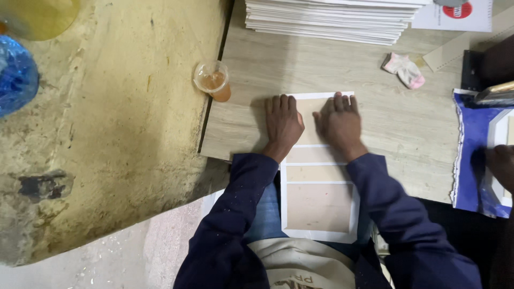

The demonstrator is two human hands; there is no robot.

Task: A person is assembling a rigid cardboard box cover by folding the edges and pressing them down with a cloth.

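A long white sheet with tan panels (pixel 319 198) lies on the wooden table (pixel 300 69) and hangs over its near edge toward my lap. My left hand (pixel 282 120) presses flat on the far left part of the sheet, fingers together. My right hand (pixel 340 122) presses flat on its far right part, fingers pointing away from me. Neither hand grips anything. Both arms wear dark blue sleeves.
A clear plastic cup with brown liquid (pixel 213 80) stands at the table's left edge. A stack of white sheets (pixel 332 18) lies at the back. A pink cloth (pixel 404 69) lies to the right. Another person's hand (pixel 500 166) rests on blue paper (pixel 471 155) at far right.
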